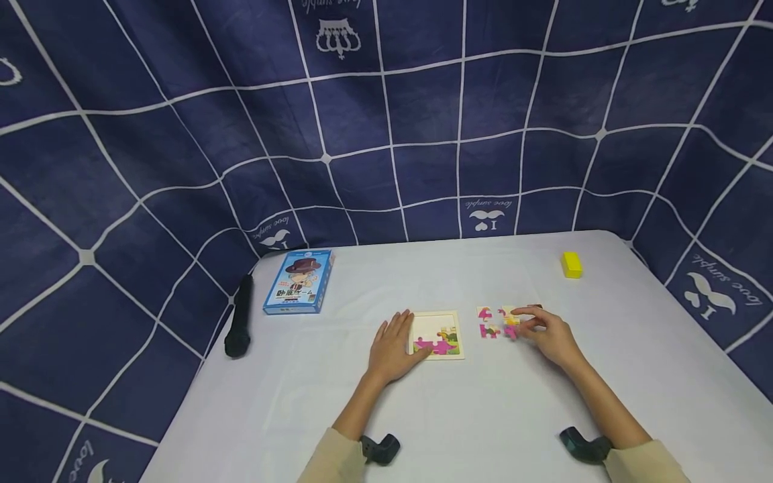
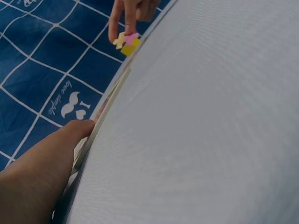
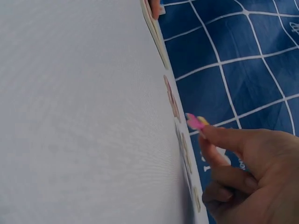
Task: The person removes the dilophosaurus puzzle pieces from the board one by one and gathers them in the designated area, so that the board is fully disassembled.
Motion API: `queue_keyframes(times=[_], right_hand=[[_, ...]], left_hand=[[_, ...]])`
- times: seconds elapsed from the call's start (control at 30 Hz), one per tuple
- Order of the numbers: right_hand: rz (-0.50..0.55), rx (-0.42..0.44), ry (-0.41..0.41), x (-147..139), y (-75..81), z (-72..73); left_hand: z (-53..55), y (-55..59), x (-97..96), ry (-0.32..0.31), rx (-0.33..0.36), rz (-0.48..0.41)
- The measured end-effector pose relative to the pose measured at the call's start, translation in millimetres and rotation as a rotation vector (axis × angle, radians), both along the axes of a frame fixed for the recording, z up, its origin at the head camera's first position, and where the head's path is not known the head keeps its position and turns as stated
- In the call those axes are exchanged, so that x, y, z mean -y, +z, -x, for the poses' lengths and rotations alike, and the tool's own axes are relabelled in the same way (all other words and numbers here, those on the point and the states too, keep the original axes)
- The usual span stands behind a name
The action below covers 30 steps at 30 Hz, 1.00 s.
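My left hand rests at the left side of a square wooden puzzle tray, its fingers straight and its thumb over the lower edge. Pink and green pieces fill the lower part of the tray, while bare board shows above. To the right of it, my right hand pinches a pink and yellow puzzle piece between thumb and fingertip, raised over the table in the right wrist view. Several loose puzzle pieces lie beside and below that hand, which partly hides some of them.
A blue game box lies at the back left, with a black microphone-shaped object beside it. A yellow block sits at the back right. The white table ends against a dark blue checked curtain.
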State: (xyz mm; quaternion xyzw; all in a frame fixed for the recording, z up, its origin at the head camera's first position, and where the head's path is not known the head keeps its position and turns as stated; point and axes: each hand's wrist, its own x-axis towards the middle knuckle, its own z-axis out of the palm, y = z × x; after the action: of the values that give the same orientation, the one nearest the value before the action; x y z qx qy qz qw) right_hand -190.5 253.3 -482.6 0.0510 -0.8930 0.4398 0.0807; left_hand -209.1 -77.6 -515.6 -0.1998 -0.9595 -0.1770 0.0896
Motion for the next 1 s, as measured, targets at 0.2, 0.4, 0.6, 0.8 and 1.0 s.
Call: queue_keyframes(times=[0.2,0.4,0.6,0.8,1.0], right_hand=[[-0.056,0.028,0.006,-1.9,-5.3,0.3],[-0.136,-0.003,-0.028,-0.6,-10.9,1.9],[-0.196,-0.015,-0.039,0.2,-12.7,2.3],[-0.197,-0.008,-0.039,-0.6,-12.8,1.5],[-0.151,-0.083,-0.054,5.9,-13.1,1.3]], left_hand=[[0.3,-1.5,-0.1,0.004,0.005,0.007],[1.5,-2.6,0.6,0.009,0.018,0.018],[0.4,-0.8,0.3,0.012,0.024,0.019],[0.4,0.0,0.1,0.011,0.02,0.021],[0.5,-0.4,0.0,0.007,0.009,0.017]])
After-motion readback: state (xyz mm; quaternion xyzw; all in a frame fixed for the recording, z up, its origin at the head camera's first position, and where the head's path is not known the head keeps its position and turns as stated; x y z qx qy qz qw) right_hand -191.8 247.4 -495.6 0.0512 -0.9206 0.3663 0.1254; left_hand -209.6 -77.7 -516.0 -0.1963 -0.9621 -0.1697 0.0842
